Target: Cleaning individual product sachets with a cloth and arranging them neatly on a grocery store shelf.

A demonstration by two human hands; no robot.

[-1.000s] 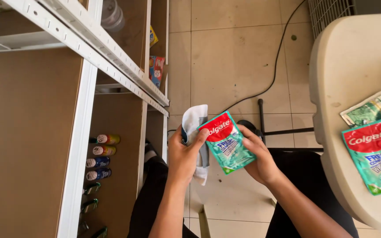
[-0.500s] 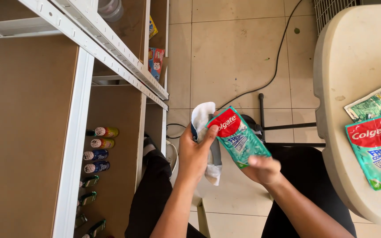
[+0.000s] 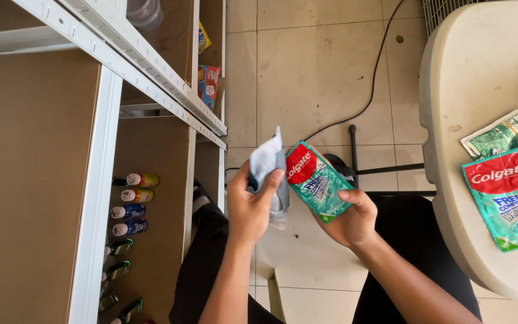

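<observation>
Bright daylight, sharp focus, soft shadows, perhaps slight wide-angle edge distortion.

I see 1 red-and-teal pouch (image 3: 318,181) in my right hand (image 3: 350,221), 1 larger matching pouch (image 3: 508,195) on the table (image 3: 469,78) beside a green sachet (image 3: 499,135), and red and yellow packets (image 3: 208,84) on the shelf (image 3: 151,72).

This looks like a small shop. A white metal shelving unit (image 3: 151,66) with brown boards stands on a tiled floor (image 3: 307,72), stocked with rows of small bottles (image 3: 130,204) and snack packets (image 3: 208,84). Right of the shelving, a beige plastic table (image 3: 475,78) carries sealed toothpaste sachets (image 3: 508,195).
</observation>
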